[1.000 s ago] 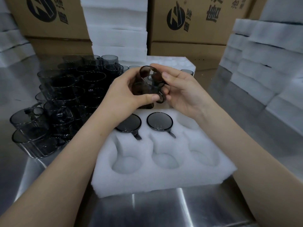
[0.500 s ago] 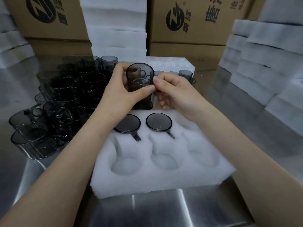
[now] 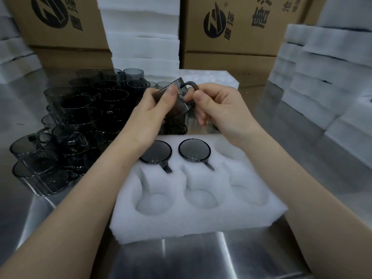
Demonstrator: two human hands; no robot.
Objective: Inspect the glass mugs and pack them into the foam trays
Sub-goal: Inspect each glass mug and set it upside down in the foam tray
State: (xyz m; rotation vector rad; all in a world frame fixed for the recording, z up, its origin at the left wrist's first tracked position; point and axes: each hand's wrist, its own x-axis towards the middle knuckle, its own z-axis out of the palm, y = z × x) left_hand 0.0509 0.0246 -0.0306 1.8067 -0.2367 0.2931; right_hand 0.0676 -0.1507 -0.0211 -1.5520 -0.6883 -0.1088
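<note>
Both hands hold one smoky grey glass mug [image 3: 181, 97] above the far edge of the white foam tray [image 3: 193, 220]. My left hand [image 3: 153, 115] wraps its body, thumb on the side. My right hand [image 3: 217, 109] pinches the handle, which points up and to the right. The mug is tilted on its side. Two mugs sit in the tray's far row: one [image 3: 156, 154] at the left, partly under my left wrist, one [image 3: 194, 151] in the middle. The other pockets show bare foam.
A dense cluster of loose grey mugs [image 3: 76, 121] stands on the steel table [image 3: 201, 256] at the left. Another foam tray [image 3: 211, 79] lies behind my hands. Stacks of foam [image 3: 326, 81] rise at the right, more foam [image 3: 145, 37] and cardboard boxes [image 3: 237, 25] at the back.
The mug has been turned in my hands: its open rim faced me half a second ago, and its side and handle now face up. The tray and packed mugs have not moved.
</note>
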